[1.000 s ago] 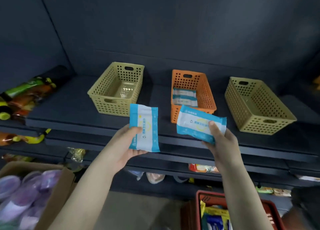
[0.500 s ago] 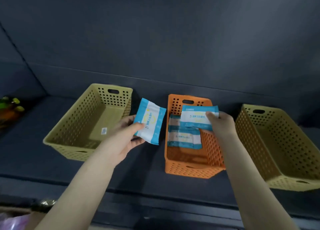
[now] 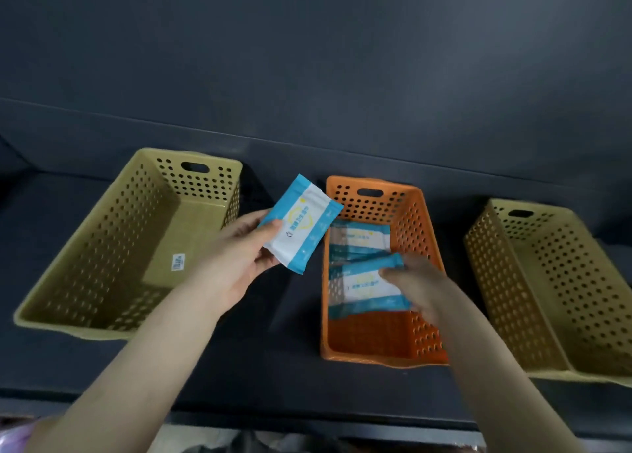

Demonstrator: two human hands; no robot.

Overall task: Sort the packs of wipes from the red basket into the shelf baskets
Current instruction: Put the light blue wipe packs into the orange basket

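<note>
A second ago I was holding both packs up in front of the shelf (image 3: pixel 239 367); half a second ago my right one hovered over the orange basket (image 3: pixel 372 358). Now my right hand (image 3: pixel 420 285) has dropped inside that basket, and the right pack (image 3: pixel 366 287) lies low in the front half, its far edge over the resting pack (image 3: pixel 359 240) that already sits towards the back wall. My thumb is on top of it and my fingers are curled at its right end, so I have not let go, though I cannot tell whether it touches the floor of the basket. My left hand (image 3: pixel 236 257) has come up and across: it pinches the left pack (image 3: pixel 301 223) by its lower left corner, thumb on the face, tilted, in the air just beside the orange basket's left rim, between it and the left yellow basket (image 3: pixel 68 326). That basket and the right yellow basket (image 3: pixel 478 240) hold no packs that I can see. I judge this delivery nearly done: release, draw my right hand out, then bring the left pack over the rim into the same basket, since it looks the same blue-and-white kind. The red basket is out of view, so I cannot tell how many remain.
</note>
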